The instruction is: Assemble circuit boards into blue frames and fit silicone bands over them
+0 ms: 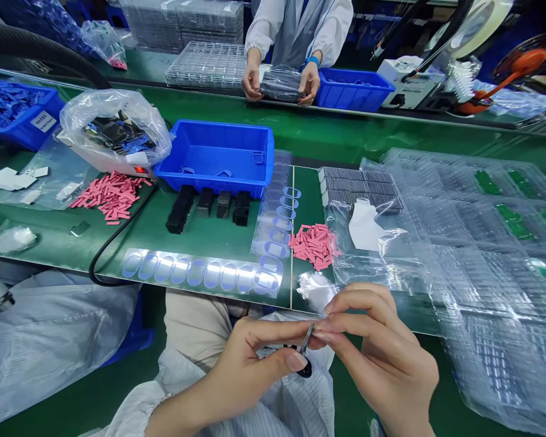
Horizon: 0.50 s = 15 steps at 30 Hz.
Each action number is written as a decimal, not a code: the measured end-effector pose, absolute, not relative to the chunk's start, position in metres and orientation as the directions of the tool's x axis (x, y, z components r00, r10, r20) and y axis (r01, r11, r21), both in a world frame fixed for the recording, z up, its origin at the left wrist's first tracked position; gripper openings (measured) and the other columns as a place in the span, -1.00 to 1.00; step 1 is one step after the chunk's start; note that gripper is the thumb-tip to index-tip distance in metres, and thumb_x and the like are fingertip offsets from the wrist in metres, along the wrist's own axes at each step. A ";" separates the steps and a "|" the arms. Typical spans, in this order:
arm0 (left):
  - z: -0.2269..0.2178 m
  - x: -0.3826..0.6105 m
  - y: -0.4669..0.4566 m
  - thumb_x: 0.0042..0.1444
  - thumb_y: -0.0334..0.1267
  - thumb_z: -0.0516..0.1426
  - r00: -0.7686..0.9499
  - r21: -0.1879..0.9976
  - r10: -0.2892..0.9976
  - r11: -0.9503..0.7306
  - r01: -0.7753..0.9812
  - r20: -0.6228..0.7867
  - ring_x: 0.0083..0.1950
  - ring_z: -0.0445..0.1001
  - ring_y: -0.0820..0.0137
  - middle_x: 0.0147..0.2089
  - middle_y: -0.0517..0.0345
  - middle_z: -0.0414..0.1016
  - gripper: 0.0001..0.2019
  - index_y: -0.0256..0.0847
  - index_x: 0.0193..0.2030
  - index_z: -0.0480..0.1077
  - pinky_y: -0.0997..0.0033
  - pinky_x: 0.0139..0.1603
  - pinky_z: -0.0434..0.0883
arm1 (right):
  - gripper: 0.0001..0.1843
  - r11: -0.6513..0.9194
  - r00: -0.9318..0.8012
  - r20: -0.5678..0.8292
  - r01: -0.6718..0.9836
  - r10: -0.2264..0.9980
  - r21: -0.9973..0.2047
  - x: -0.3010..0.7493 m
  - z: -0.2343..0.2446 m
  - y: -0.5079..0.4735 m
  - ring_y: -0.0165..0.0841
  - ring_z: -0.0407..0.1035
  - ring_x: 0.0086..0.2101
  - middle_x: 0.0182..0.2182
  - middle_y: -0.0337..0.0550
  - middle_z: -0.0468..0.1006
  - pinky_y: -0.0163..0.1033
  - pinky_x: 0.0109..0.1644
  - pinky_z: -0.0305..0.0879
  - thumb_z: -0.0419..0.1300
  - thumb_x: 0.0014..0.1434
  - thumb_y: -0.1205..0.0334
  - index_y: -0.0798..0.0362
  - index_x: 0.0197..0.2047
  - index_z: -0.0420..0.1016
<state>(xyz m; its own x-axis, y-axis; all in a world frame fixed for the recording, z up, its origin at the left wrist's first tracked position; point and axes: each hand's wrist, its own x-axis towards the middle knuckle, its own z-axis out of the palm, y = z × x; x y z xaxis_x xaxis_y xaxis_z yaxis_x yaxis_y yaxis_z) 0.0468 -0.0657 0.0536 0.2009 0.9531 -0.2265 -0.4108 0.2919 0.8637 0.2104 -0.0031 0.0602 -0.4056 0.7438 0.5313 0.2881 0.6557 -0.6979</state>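
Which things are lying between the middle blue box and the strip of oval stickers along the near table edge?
In the head view, four black blocks sit in a row there, close to the blue box.

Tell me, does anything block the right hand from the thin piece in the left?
Nothing visible: the right hand has its fingers at the upper end of the thin piece in the left hand.

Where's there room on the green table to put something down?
Bare table shows between the black cable and black blocks, and between that cable and the white bundle. The right end is crowded with clear trays.
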 end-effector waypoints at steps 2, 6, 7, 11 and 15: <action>0.054 0.047 -0.065 0.02 -0.01 0.18 0.204 0.860 0.951 0.298 -0.415 -0.231 -0.04 0.55 0.23 -0.10 0.11 0.63 -0.60 0.03 0.02 0.43 0.33 0.01 0.42 | -0.80 0.646 -0.413 0.518 0.281 0.749 -0.709 0.211 0.060 -0.003 -0.30 0.30 -0.31 -0.40 -0.19 0.43 -0.14 -0.28 0.26 0.21 0.09 0.49 -0.02 -0.31 0.49; 0.054 0.047 -0.064 0.03 -0.06 0.19 0.157 0.913 0.966 0.249 -0.325 -0.207 -0.09 0.57 0.23 -0.13 0.10 0.64 -0.66 0.04 -0.02 0.47 0.33 -0.02 0.43 | -0.82 0.623 -0.438 0.489 0.245 0.754 -0.743 0.212 0.059 -0.001 -0.32 0.30 -0.32 -0.41 -0.20 0.42 -0.16 -0.28 0.25 0.19 0.11 0.49 -0.01 -0.33 0.47; 0.054 0.047 -0.064 0.04 -0.08 0.19 0.146 0.928 0.970 0.232 -0.293 -0.196 -0.11 0.58 0.23 -0.13 0.10 0.64 -0.68 0.05 -0.03 0.47 0.34 -0.04 0.44 | -0.82 0.617 -0.440 0.485 0.232 0.756 -0.752 0.212 0.058 -0.001 -0.32 0.30 -0.32 -0.42 -0.20 0.42 -0.17 -0.28 0.25 0.19 0.11 0.49 -0.01 -0.34 0.46; 0.052 0.047 -0.065 0.06 -0.12 0.19 0.125 0.959 0.979 0.187 -0.211 -0.164 -0.14 0.59 0.24 -0.14 0.10 0.64 -0.70 0.04 -0.03 0.47 0.36 -0.09 0.45 | -0.83 0.596 -0.455 0.462 0.210 0.761 -0.775 0.210 0.052 -0.002 -0.32 0.28 -0.31 -0.41 -0.20 0.40 -0.17 -0.27 0.24 0.16 0.13 0.48 0.00 -0.35 0.42; 0.046 0.053 -0.066 0.03 -0.08 0.21 0.121 0.902 0.964 0.264 -0.341 -0.236 -0.06 0.56 0.24 -0.10 0.09 0.63 -0.66 0.00 -0.02 0.49 0.35 -0.03 0.45 | -0.83 0.621 -0.433 0.477 0.302 0.765 -0.723 0.210 0.041 -0.011 -0.31 0.26 -0.28 -0.37 -0.17 0.37 -0.15 -0.22 0.20 0.12 0.12 0.50 0.03 -0.33 0.37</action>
<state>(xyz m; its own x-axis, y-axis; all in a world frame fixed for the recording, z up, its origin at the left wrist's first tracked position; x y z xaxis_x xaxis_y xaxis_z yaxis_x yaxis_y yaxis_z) 0.0532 -0.0664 0.0461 0.1210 0.9641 -0.2362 -0.3410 0.2638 0.9023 0.2101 -0.0113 0.0413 -0.4325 0.7654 0.4766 0.3017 0.6210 -0.7234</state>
